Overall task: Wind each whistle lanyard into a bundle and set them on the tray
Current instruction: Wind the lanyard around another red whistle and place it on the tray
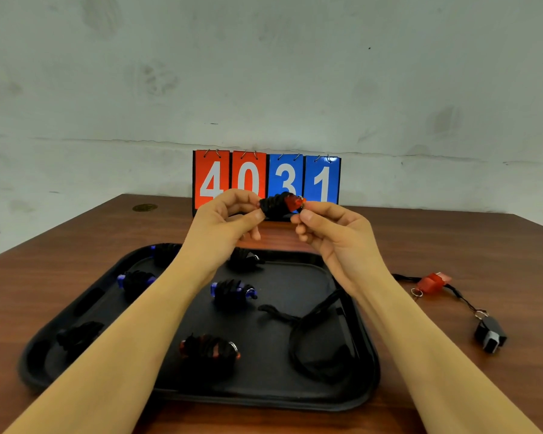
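Observation:
Both hands are raised above the far edge of a black tray (355, 399). Between them is a red whistle (293, 202) with its black lanyard wound tightly round it. My left hand (229, 217) pinches the wound black end, and my right hand (329, 227) pinches the red end by its ring. Several wound bundles lie on the tray, among them a blue one (232, 291) and a red one (209, 347). A loose black lanyard (314, 336) lies on the tray's right side.
On the wooden table right of the tray lie a red whistle (433, 281) and a black whistle (489, 335), their cords unwound. A flip scoreboard (265, 180) reading 4031 stands at the table's back edge against the wall.

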`<action>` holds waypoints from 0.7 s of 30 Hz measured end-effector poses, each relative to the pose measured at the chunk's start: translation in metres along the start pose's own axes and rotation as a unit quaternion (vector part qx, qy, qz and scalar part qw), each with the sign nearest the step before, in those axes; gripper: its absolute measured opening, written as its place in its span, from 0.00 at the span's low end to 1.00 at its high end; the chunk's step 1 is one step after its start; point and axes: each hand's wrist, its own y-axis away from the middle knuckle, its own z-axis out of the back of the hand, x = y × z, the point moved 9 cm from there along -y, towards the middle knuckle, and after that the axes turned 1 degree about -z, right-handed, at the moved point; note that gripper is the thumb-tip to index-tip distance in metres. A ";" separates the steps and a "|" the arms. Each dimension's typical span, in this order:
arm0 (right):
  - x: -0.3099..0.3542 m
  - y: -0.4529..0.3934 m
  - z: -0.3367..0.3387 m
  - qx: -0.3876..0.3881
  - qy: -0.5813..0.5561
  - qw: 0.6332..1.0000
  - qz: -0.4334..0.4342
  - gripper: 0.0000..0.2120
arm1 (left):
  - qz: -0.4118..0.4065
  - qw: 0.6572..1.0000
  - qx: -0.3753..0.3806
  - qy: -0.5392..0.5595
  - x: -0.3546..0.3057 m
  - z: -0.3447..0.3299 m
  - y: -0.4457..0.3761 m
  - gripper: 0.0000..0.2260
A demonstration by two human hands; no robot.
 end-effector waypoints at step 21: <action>-0.003 -0.001 0.003 -0.017 0.082 0.996 -0.015 0.04 | 0.038 0.987 0.139 0.077 0.003 -0.029 0.008 0.17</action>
